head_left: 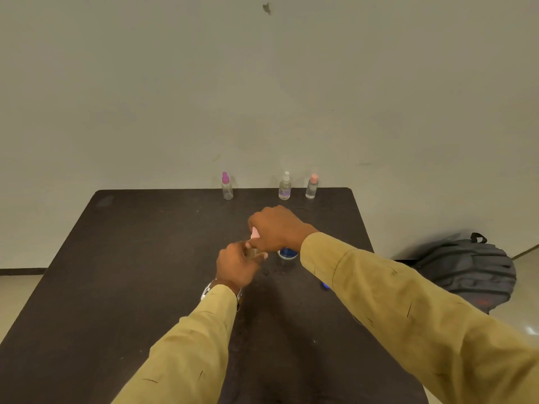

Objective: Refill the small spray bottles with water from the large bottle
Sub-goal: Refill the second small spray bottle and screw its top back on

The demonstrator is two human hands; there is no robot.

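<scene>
On a dark desk (145, 258), left grip (237, 265) curled round the clear body of a small spray bottle (252, 252), right grip (277, 228) pinching its pink cap (254, 233) from above. Just behind the right wrist, partly hidden, apparently the large bottle (287, 253), blue-labelled. Beside the right sleeve, a small blue cap (325, 285). Along the far edge, upright and well apart: purple-capped bottle (227, 186), white-capped bottle (285, 186), peach-capped bottle (312, 186). Behind, a beige wall (175, 83) with one dark mark (266, 8) high up. On the pale floor (17, 295) at right, a grey backpack (466, 272).

Spray bottle (254, 234) — mostly behind left hand (237, 265)
</scene>
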